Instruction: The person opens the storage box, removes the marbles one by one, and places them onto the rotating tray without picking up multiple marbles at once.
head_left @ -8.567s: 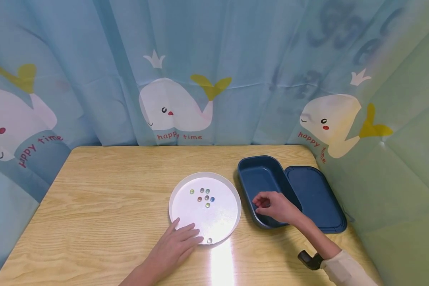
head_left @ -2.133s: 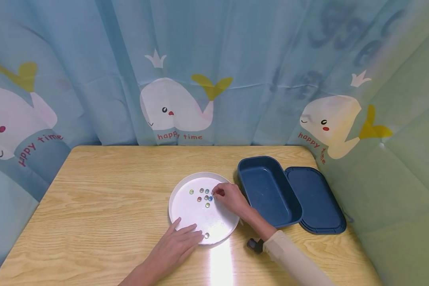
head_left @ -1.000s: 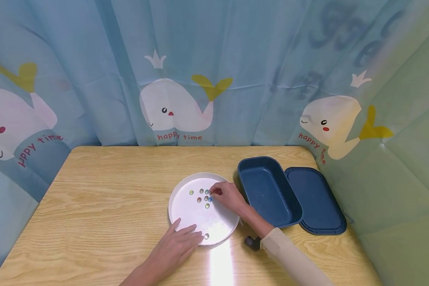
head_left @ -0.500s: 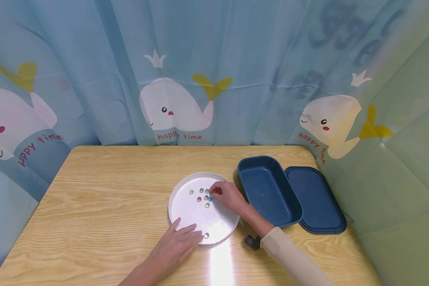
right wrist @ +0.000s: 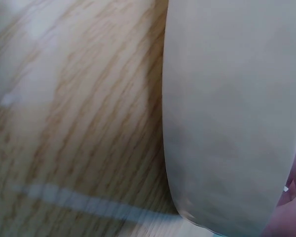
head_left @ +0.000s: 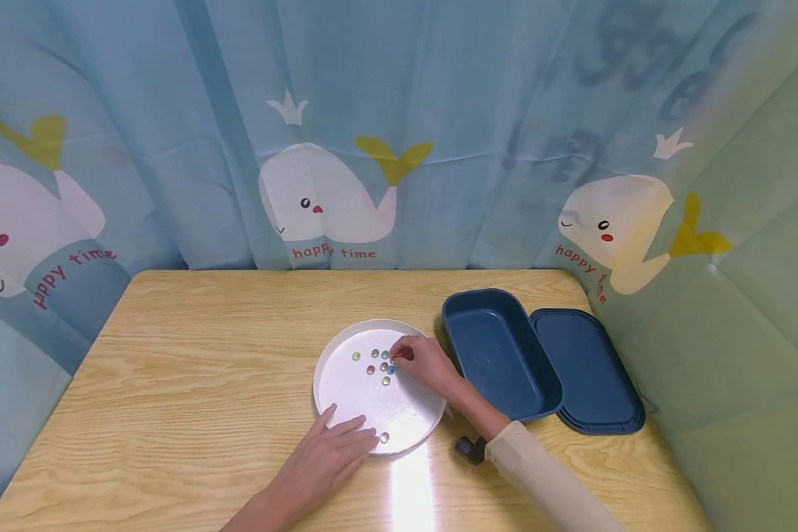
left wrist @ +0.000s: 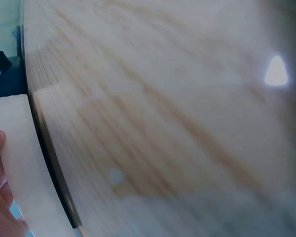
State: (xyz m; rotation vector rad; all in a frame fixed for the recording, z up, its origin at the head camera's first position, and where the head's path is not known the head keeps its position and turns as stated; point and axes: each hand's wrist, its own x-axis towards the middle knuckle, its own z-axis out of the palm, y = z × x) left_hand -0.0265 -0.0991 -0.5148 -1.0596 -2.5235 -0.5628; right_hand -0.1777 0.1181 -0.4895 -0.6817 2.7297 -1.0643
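In the head view my right hand (head_left: 425, 363) is over the right half of a round white tray (head_left: 346, 406). Its thumb and forefinger pinch a small reddish-brown glass bead (head_left: 394, 360), partly covered by the fingertips. Close by lie several round glass beads in a loose cluster, among them a blue bead (head_left: 391, 369), a reddish bead (head_left: 370, 370) and a yellow-green bead (head_left: 386, 381). Another yellow-green bead (head_left: 355, 356) sits apart on the left. My left hand (head_left: 326, 454) rests with spread fingers on the tray's near-left rim, beside a clear bead (head_left: 384, 437).
Right of the tray stands a deep blue box (head_left: 499, 355) without its cover. Its blue lid (head_left: 588, 369) lies flat against the box's right side. All of it is on a wooden table (head_left: 206, 369) with a whale-print curtain (head_left: 439, 89) behind and at the sides.
From inside the blue box my right hand has come left to the tray with a bead, then edged slightly further left. The clear bead has shifted a little. The left hand stays put.
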